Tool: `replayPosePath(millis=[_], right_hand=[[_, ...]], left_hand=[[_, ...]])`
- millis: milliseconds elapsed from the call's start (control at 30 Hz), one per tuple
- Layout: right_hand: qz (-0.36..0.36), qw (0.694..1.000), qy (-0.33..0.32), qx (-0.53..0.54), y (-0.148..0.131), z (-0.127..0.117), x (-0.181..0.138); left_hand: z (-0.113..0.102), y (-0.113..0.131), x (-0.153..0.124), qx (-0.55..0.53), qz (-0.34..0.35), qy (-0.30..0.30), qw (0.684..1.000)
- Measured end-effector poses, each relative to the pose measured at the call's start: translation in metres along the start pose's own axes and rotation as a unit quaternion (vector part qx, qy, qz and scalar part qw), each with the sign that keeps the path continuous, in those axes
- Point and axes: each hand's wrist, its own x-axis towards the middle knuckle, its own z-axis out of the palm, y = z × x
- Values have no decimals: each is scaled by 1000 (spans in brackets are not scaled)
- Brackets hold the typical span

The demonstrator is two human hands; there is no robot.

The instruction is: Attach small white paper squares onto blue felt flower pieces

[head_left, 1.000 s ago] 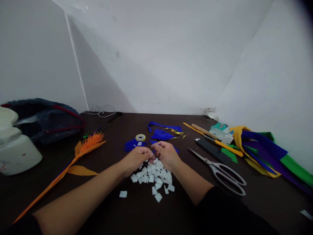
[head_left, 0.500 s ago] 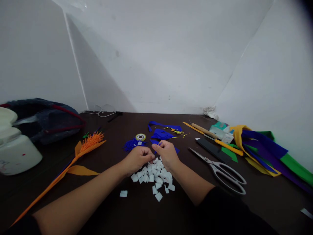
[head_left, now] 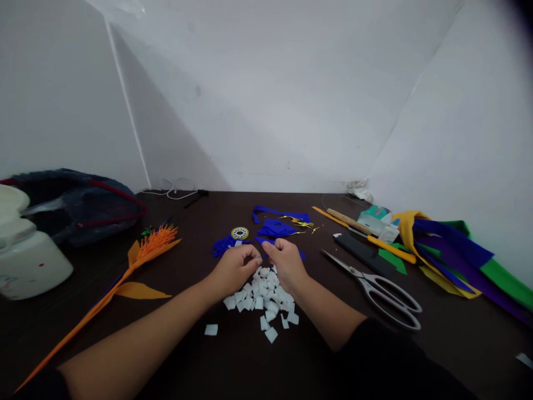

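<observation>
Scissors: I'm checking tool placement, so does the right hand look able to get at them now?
Probably yes: the scissors lie uncovered to the right of the right hand, with nothing visible in between.

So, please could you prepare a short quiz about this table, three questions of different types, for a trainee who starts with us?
1. True or false: the left hand is holding the scissors.

2. Choose one. Which of these is nearest to the blue fringe?
a) the jar
b) the spool
c) the flower

3. Fill in the colour: near both hands lies a pile of small ____ pieces.

Key:
1. False; the scissors lie on the table, to the right of the right hand.
2. b
3. white
</observation>
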Motion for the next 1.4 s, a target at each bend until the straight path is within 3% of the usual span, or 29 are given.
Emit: replayPosePath(millis=[133, 300, 567, 1067, 1233, 1300, 1400], right_hand=[[-14, 1000, 11, -2, 0, 1, -1], [-26, 999, 25, -10, -2, 5, -4], [-15, 999, 32, 1, -3, 6, -7], [-1, 999, 39, -12, -4, 8, -9], [-15, 999, 50, -12, -3, 4, -6], [-21, 998, 53, -10, -4, 2, -5], [-26, 999, 41, 4, -7, 3, -6]], left_hand=[[2, -1, -1, 120, 61, 20, 991], [5, 0, -3, 179, 75, 41, 980], [10, 4, -4, 195, 107, 45, 974], [8, 3, -3, 142, 38, 57, 987], [4, 1, -1, 59, -1, 33, 998], [2, -2, 0, -38, -42, 12, 998], [2, -4, 2, -201, -102, -45, 973]])
